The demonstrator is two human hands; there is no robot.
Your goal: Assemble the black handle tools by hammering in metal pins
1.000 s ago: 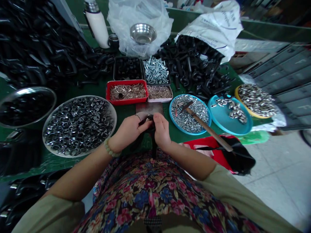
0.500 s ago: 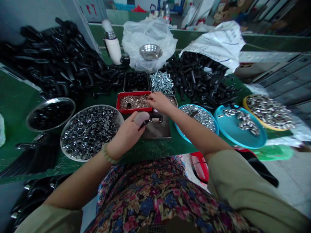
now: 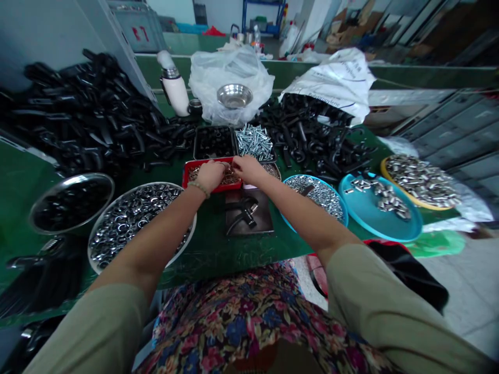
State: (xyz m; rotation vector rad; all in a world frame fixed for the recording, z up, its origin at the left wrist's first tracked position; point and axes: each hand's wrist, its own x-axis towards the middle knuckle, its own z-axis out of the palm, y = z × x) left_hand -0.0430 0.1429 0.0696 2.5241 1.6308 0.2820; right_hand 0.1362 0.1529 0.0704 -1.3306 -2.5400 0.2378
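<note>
Both my hands meet over a red tray (image 3: 191, 174) of small copper-coloured pins. My left hand (image 3: 211, 175) reaches in from the left, fingers bent together above the pins. At the tray's right end my right hand (image 3: 248, 169) has its fingertips pinched, close to the left ones. Whatever either hand holds is too small or hidden to name. Nearer to me, a black lever-like part (image 3: 245, 214) with a shiny metal piece lies on a flat metal plate (image 3: 261, 208), touched by neither hand.
Behind the red tray stand trays of black pieces (image 3: 214, 143) and silver screws (image 3: 254, 142). A bowl of metal rings (image 3: 128, 221) is left; blue trays of small silver parts (image 3: 322, 197) and metal cylinders (image 3: 366, 213) are right. Black parts (image 3: 105, 114) are heaped behind, beside a thermos (image 3: 175, 91).
My left hand has let go of the black part, which now lies on the plate, and has moved forward to the red tray. My right hand stays at the tray. The view has shifted slightly.
</note>
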